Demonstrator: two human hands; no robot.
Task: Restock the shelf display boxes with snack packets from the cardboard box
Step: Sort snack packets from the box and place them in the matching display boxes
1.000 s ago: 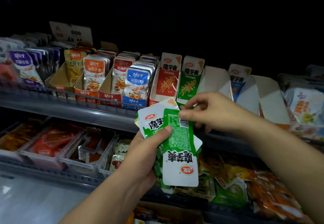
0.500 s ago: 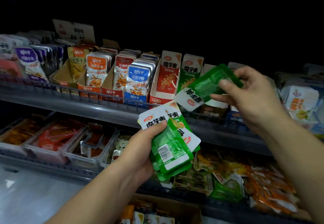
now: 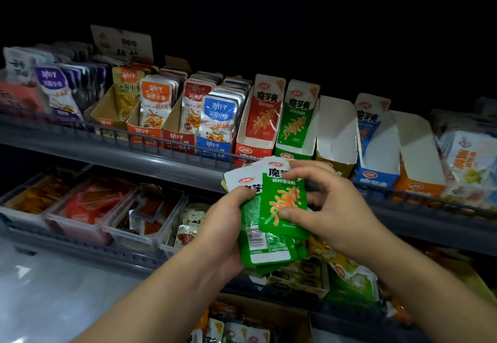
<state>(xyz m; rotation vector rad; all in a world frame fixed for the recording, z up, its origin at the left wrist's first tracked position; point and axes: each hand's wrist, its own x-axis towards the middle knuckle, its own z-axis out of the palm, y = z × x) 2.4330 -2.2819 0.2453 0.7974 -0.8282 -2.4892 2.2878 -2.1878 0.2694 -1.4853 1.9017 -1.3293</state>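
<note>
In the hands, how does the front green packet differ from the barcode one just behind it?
The front green packet, pinched by the right hand, shows its printed face with the orange snack picture; the barcode packet, in the grip of the left hand, shows its back. The front packet's white end points up; the barcode packet's points down. Both are green and white.

Display boxes [image 3: 336,133] line the upper shelf [image 3: 107,151]; trays [image 3: 75,231] sit beneath it

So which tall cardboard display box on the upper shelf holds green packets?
The green-fronted cardboard box, between the red-fronted box and an empty-looking yellowish box.
</note>
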